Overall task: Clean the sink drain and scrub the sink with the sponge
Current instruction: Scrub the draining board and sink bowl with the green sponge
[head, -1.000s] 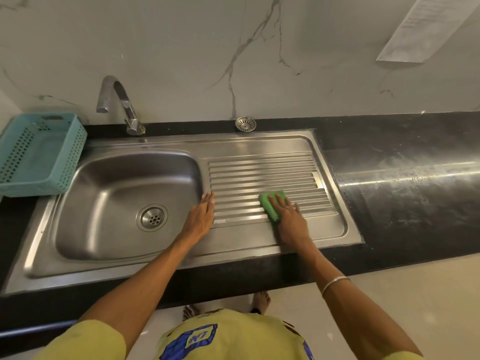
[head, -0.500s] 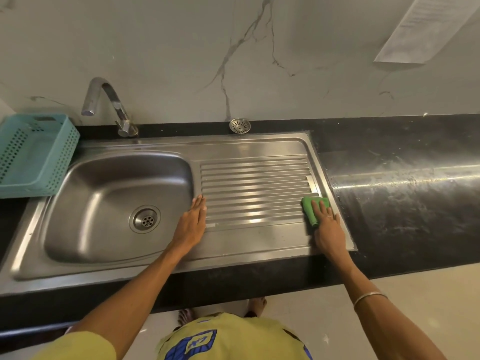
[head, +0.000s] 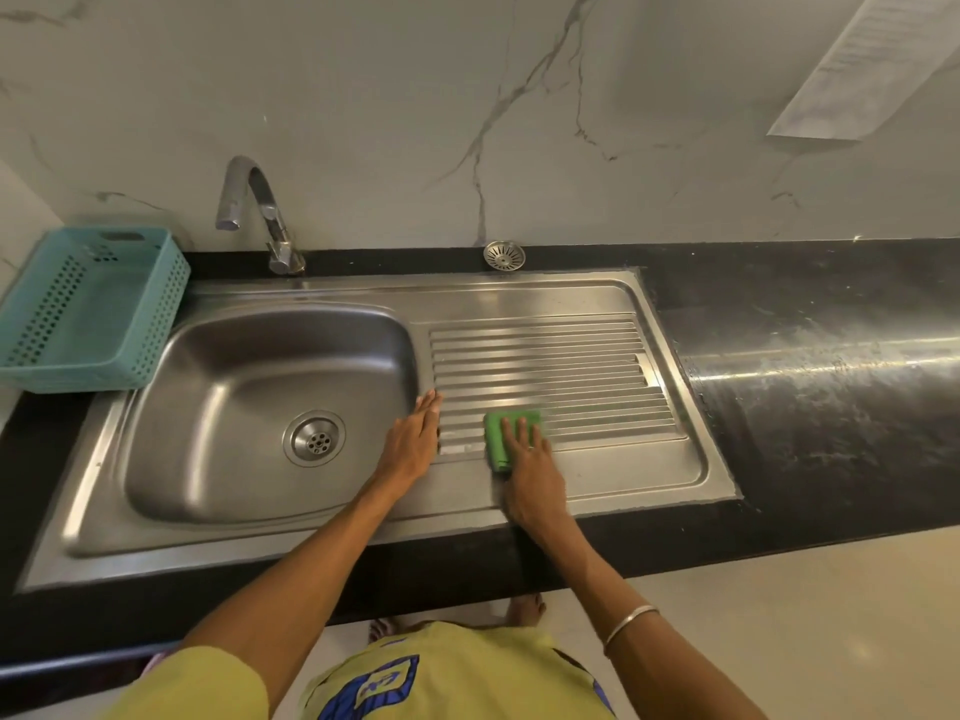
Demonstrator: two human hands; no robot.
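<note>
head view: the green rectangular sponge (head: 511, 439) is pressed flat onto the ribbed steel drainboard (head: 550, 366), just right of the round steel sink drain (head: 314, 437) and the basin around it. the right hand (head: 530, 472) lies on top of the sponge with straight fingers (head: 521, 427) laid flat over it, pressing rather than curled round it. the sponge's long axis runs roughly from the near edge of the counter towards the wall, across the ribs; it lies directly under and ahead of the fingertips. the left hand (head: 413, 441) is spread flat, nothing held, on the ridge between the drain's basin and the drainboard, apparently as a brace. of the two hands the left is nearer the drain, but the sponge is under the right, so any stroke towards the basin would be carried leftward past the left hand.

the stainless steel sink (head: 218, 366) looks dull and smooth. right of the drain, beyond the drainboard, a black stone counter (head: 810, 387) shows pale smears. behind the drain a curved chrome tap (head: 260, 215) stands, and a loose round steel strainer (head: 504, 255) rests by the white marble wall (head: 467, 96). left of the drain a teal perforated plastic basket (head: 93, 309) is set.
</note>
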